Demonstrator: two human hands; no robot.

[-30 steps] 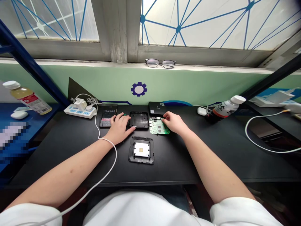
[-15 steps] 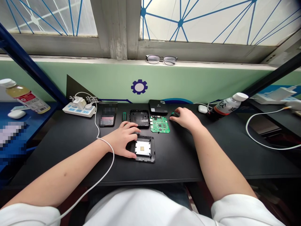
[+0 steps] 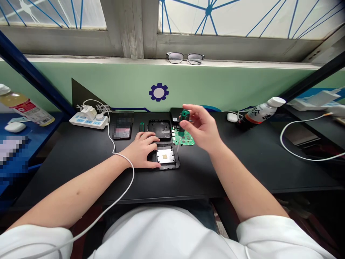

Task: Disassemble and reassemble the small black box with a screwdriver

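From the desk's near edge there is room up to the panel (image 3: pixel 169 157), whose left rim the left hand (image 3: pixel 144 149) touches, thumb and fingers parted. The right hand (image 3: pixel 202 127) has its fingertips closed on a screwdriver (image 3: pixel 184 117), shaft slanting toward the panel's right rim; contact can't be told. Behind lie the board (image 3: pixel 185 140) and shell (image 3: pixel 160 129), edges close; rightward, desk (image 3: pixel 229 162) stretches toward the bottle (image 3: pixel 260 112).

The left hand (image 3: pixel 141 149) hides part of the black cover (image 3: pixel 170 167).
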